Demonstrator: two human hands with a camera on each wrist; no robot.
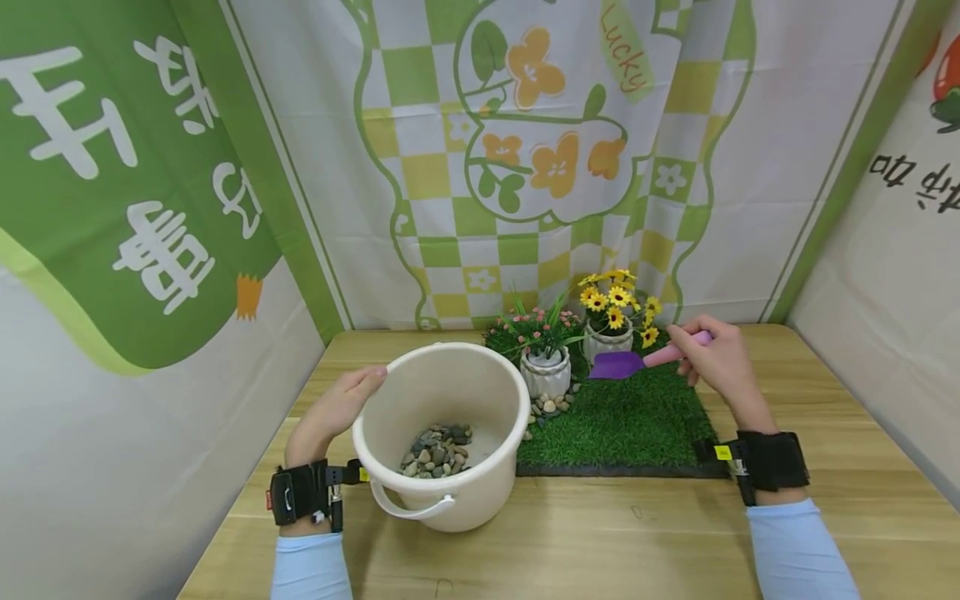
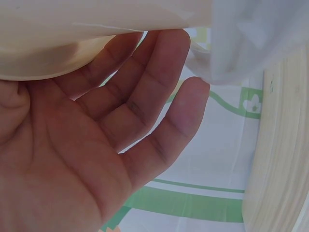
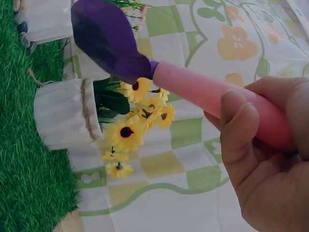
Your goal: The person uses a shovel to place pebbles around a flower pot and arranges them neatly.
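One cream bucket [image 1: 489, 479] in the head view holds pebbles [image 1: 438, 452]; the left hand [image 1: 337, 411] grips its rim, the right hand [image 1: 716, 357] a garden trowel [image 1: 624, 365] above artificial turf [image 1: 630, 429]. Left wrist view: fingers [image 2: 159, 72] against the bucket. Right wrist view: fingers round the pink handle [image 3: 200, 89].

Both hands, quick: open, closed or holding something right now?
Left hand: closed, gripping the cream bucket at its rim.
Right hand: closed, holding the purple-bladed trowel by its pink handle.
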